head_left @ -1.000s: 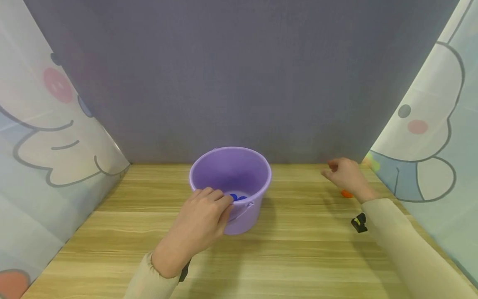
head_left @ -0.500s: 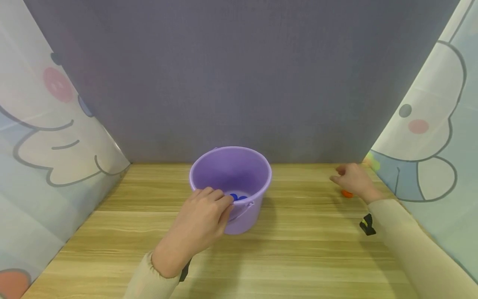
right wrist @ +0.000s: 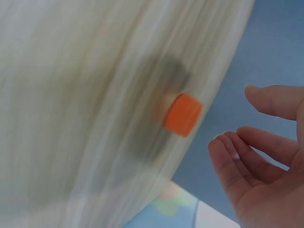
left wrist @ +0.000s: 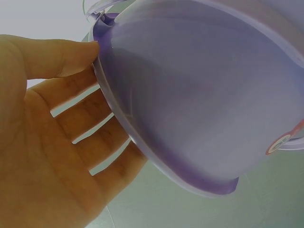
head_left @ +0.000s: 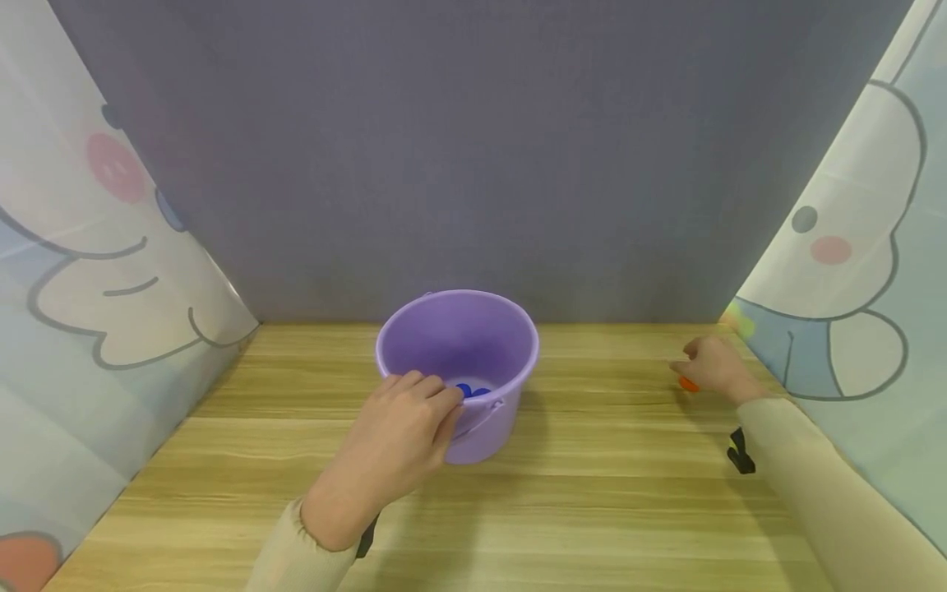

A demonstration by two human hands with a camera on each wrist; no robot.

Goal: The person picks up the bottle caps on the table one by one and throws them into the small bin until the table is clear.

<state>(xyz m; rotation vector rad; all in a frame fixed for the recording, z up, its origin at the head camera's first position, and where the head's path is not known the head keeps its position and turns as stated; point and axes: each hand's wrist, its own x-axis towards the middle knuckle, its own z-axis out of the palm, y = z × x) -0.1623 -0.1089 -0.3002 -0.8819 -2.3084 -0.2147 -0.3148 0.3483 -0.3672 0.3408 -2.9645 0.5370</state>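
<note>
My left hand [head_left: 395,440] grips the near rim of a purple bucket [head_left: 484,436] with a thin handle. In the left wrist view the thumb [left wrist: 71,57] lies on the outside of the rim, with the other fingers passing behind it. Two round blue pieces [head_left: 464,390] show at the bucket's bottom, partly hidden by the rim. At the right, my right hand [head_left: 713,364] hovers over a small orange piece [head_left: 689,384], shaped like a bottle cap. The right wrist view shows that orange piece on the table, apart from the spread thumb and bent fingers, with nothing held.
The wood-grain table [head_left: 592,510] meets a grey back panel [head_left: 481,148] behind the bucket. Cartoon-printed curtains stand along the left [head_left: 89,288] and right sides [head_left: 851,247], the right one close to my right hand. Each wrist wears a black strap.
My right hand has moved right and lower, nearer to the orange piece. The left hand and the bucket have stayed in place.
</note>
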